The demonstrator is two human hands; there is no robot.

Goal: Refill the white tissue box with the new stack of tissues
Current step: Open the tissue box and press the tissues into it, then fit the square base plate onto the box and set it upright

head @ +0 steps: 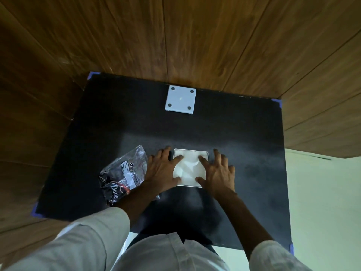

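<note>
The white tissue box [205,153] sits open side up near the middle of the black table, with the white stack of tissues [189,169] lying inside it. My left hand [163,171] rests at the box's left side, its forefinger and thumb pressing down on the tissues. My right hand [217,172] mirrors it at the right side, forefinger and thumb on the tissues, other fingers spread on the table. The box's white lid [180,100], with a dark pad at each corner, lies flat at the table's far edge.
An empty clear plastic wrapper [123,174] with print on it lies crumpled just left of my left hand. The black table [254,133] has blue tape at its corners. Wooden panelling runs behind and to the left; a pale floor shows at the right.
</note>
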